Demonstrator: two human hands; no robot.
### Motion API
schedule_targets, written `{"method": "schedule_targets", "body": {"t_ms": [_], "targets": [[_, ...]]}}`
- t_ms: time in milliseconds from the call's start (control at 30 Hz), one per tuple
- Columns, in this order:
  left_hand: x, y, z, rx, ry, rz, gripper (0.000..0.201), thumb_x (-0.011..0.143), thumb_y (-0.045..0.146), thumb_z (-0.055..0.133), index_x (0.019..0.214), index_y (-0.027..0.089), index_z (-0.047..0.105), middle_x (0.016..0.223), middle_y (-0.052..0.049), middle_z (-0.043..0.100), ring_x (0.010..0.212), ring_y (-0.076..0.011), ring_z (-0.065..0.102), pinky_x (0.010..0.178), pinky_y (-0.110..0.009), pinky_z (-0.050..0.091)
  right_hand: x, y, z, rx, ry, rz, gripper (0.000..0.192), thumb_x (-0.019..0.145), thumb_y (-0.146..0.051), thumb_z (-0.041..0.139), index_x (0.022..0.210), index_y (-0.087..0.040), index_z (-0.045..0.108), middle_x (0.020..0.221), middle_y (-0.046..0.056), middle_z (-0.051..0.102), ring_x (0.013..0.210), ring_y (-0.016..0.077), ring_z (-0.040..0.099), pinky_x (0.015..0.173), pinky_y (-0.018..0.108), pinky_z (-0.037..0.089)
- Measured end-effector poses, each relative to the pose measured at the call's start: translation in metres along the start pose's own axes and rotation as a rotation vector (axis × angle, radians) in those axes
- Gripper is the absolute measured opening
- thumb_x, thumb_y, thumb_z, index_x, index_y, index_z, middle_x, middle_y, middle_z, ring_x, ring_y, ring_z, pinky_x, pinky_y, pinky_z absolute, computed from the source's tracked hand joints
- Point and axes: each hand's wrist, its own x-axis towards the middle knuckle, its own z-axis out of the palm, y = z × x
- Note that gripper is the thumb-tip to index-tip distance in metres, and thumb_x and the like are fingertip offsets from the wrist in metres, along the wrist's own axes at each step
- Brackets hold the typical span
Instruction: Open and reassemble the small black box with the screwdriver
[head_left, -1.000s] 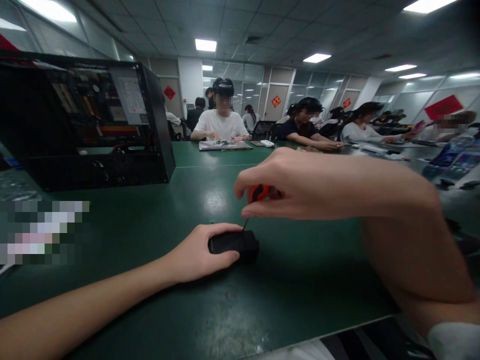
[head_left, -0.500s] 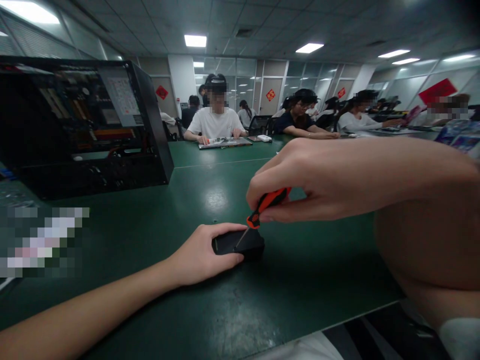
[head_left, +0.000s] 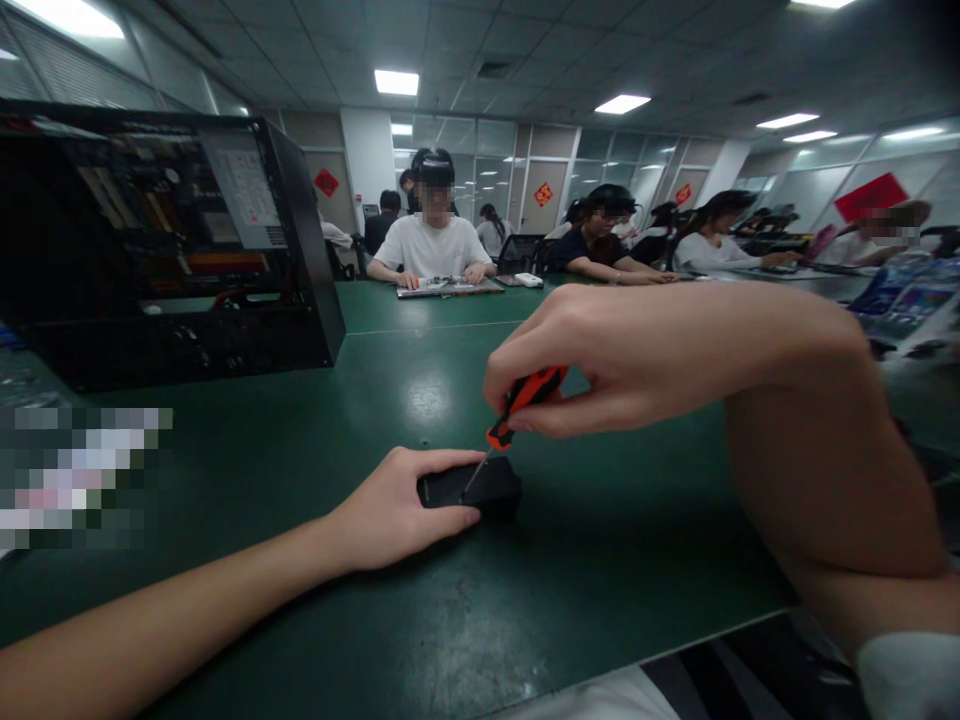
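The screwdriver (head_left: pixel 523 402) has tilted, its tip now on the small black box (head_left: pixel 471 487) mid-table. Right hand (head_left: pixel 600 360) pinches its handle; left hand (head_left: pixel 397 505) clasps the box.

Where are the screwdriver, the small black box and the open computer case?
screwdriver (head_left: pixel 525 398), head view, on its orange handle.
small black box (head_left: pixel 480 487), head view, on its top face.
open computer case (head_left: pixel 169 245), head view, on its exposed interior.
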Motion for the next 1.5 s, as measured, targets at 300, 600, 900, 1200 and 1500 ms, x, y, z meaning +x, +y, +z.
{"method": "schedule_targets", "body": {"t_ms": [300, 600, 900, 1200, 1500], "targets": [[0.001, 0.001, 0.001, 0.018, 0.011, 0.008, 0.049, 0.084, 0.031, 0.076, 0.132, 0.026, 0.069, 0.112, 0.001, 0.078, 0.096, -0.0235, 0.071, 0.083, -0.028, 0.05, 0.001, 0.005, -0.001, 0.061, 0.009, -0.017, 0.01, 0.089, -0.023, 0.065, 0.088, -0.024, 0.075, 0.072, -0.004, 0.069, 0.059, 0.0088, 0.056, 0.054, 0.023, 0.038], [0.002, 0.001, 0.001, 0.052, 0.019, 0.04, 0.048, 0.084, 0.029, 0.075, 0.131, 0.025, 0.069, 0.108, 0.001, 0.077, 0.091, -0.0213, 0.071, 0.081, -0.027, 0.05, 0.002, 0.006, -0.002, 0.036, -0.002, -0.027, 0.012, 0.092, -0.026, 0.063, 0.089, -0.022, 0.074, 0.075, -0.004, 0.069, 0.061, 0.0085, 0.055, 0.058, 0.022, 0.038], [0.002, -0.004, 0.003, 0.082, 0.035, 0.107, 0.044, 0.084, 0.027, 0.074, 0.128, 0.025, 0.069, 0.109, 0.002, 0.077, 0.094, -0.0207, 0.072, 0.083, -0.027, 0.052, 0.002, 0.0, -0.005, -0.01, -0.09, 0.011, 0.015, 0.093, -0.023, 0.057, 0.097, -0.018, 0.071, 0.085, 0.0, 0.07, 0.07, 0.0097, 0.058, 0.065, 0.023, 0.038], [-0.003, -0.006, 0.004, 0.18, 0.195, 0.427, 0.043, 0.082, 0.017, 0.074, 0.124, 0.02, 0.067, 0.133, -0.007, 0.065, 0.12, -0.0253, 0.062, 0.107, -0.035, 0.045, 0.009, -0.007, -0.003, 0.035, -0.054, -0.109, 0.014, 0.097, -0.023, 0.056, 0.102, -0.018, 0.069, 0.107, 0.005, 0.066, 0.09, 0.0133, 0.06, 0.078, 0.026, 0.044], [-0.003, -0.01, 0.005, 0.135, 0.243, 0.509, 0.016, 0.093, 0.012, 0.063, 0.094, 0.02, 0.078, 0.104, -0.006, 0.073, 0.097, -0.0182, 0.07, 0.089, -0.028, 0.054, 0.025, -0.01, 0.009, 0.233, 0.074, -0.236, 0.029, 0.092, -0.002, 0.053, 0.118, -0.012, 0.063, 0.124, 0.008, 0.061, 0.109, 0.0111, 0.058, 0.09, 0.021, 0.048]]}}
